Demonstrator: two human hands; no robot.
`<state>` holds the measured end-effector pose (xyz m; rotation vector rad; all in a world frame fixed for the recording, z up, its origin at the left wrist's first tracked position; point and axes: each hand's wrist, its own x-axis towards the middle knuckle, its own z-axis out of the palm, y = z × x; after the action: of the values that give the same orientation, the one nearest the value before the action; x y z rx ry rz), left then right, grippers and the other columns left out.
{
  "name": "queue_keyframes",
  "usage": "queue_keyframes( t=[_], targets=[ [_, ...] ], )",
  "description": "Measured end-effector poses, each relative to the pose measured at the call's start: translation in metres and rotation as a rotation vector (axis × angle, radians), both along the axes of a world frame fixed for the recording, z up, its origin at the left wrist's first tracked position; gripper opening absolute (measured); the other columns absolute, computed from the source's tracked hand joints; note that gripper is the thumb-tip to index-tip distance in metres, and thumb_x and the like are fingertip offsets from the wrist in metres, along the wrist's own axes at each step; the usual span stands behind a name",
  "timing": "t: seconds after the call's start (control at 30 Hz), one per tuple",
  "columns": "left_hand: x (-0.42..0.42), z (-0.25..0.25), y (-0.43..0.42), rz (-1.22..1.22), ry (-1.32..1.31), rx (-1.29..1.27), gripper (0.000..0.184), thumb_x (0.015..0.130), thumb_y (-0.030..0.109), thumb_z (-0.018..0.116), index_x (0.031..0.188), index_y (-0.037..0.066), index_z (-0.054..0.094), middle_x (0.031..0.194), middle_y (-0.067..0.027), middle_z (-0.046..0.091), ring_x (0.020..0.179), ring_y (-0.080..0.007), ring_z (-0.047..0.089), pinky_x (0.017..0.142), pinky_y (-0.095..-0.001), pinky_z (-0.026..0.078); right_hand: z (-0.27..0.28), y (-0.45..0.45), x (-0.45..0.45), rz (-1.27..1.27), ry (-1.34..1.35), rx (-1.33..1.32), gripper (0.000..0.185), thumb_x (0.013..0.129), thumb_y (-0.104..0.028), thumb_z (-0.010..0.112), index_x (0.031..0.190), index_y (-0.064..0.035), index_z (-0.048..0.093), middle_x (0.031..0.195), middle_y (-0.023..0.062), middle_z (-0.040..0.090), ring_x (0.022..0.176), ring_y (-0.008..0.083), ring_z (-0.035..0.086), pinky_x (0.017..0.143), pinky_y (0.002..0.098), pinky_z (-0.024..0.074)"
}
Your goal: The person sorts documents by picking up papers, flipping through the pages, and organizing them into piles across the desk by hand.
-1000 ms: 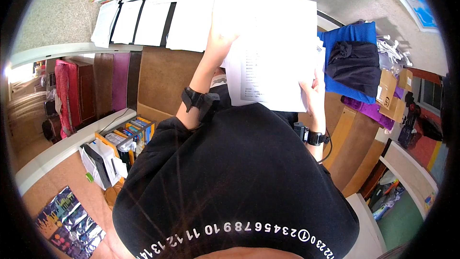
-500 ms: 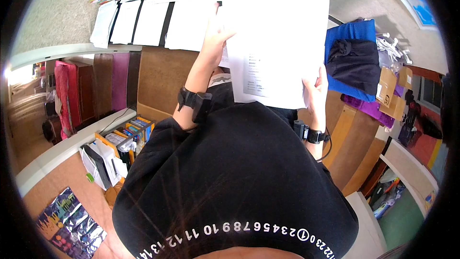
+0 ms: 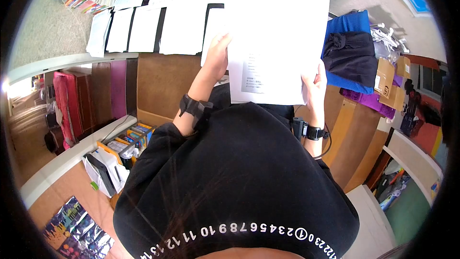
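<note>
At the near side of the bench (image 3: pixel 62 24), printed sheets (image 3: pixel 278 43) are held up before the black top (image 3: pixel 235 163), small text visible at their near end. Right hand (image 3: pixel 314 84): the grip pinches the near right edge, thumb on the upper face. Left hand (image 3: pixel 218 57): positioned at the left edge of the sheets; whether its grip is closed on them cannot be told. Paper stacks (image 3: pixel 182 26) lie in rows at left; dark cloth (image 3: pixel 350 52) rests on blue fabric (image 3: pixel 354 20) at right.
</note>
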<state>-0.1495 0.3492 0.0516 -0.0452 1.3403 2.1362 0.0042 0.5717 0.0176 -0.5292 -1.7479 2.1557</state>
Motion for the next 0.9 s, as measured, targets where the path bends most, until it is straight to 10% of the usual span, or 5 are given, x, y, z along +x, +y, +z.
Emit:
queue_keyframes(
  t=[0.4, 0.9],
  targets=[
    [-0.002, 0.004, 0.004, 0.044, 0.184, -0.131, 0.053, 0.084, 0.002, 0.054, 0.13, -0.005, 0.029, 0.11, -0.0171, 0.058, 0.103, -0.0186, 0.056, 0.087, -0.0318, 0.044, 0.005, 0.001, 0.004, 0.032, 0.003, -0.016, 0.051, 0.084, 0.004, 0.053, 0.132, 0.0007, 0.036, 0.122, 0.0097, 0.051, 0.111, 0.0157, 0.049, 0.096, 0.0299, 0.0371],
    [-0.006, -0.019, -0.006, -0.144, 0.342, -0.351, 0.025, 0.085, 0.011, 0.057, 0.107, 0.0, 0.055, 0.098, -0.0059, 0.06, 0.09, -0.0127, 0.055, 0.079, -0.0281, 0.045, -0.003, 0.002, 0.0, 0.037, -0.02, 0.092, 0.052, 0.081, -0.001, 0.057, 0.13, 0.0025, 0.039, 0.12, 0.012, 0.052, 0.112, 0.019, 0.047, 0.097, 0.0317, 0.0353]
  ],
)
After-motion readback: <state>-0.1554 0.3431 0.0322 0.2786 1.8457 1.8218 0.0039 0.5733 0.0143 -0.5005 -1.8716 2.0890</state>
